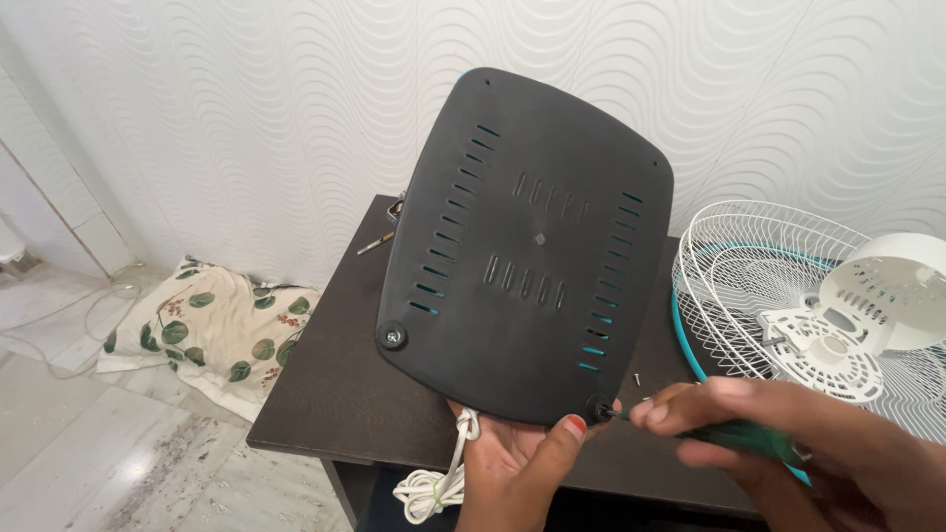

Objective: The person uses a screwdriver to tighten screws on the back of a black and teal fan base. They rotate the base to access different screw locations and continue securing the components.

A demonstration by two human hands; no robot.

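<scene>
I count one black fan base plate (pixel 527 246) tipped up on edge over the dark table (pixel 335 394), one white wire fan guard (pixel 749 266) and one white motor housing (pixel 887 291) to its right. My left hand (pixel 517 463) cups the plate's bottom edge from below, thumb beside the lower right corner foot, while my right hand (pixel 788 443) is closed around one green-handled screwdriver (pixel 729 433), tip at that foot. The plate's base sits close to the table's near edge, where a bundled white cord (pixel 434 483) hangs; open tabletop lies left.

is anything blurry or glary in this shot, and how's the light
Head view: even, soft light with no hard shadows; the right hand and its green screwdriver are motion-blurred; the black base plate is sharp; faint glare on the floor tiles.
</scene>
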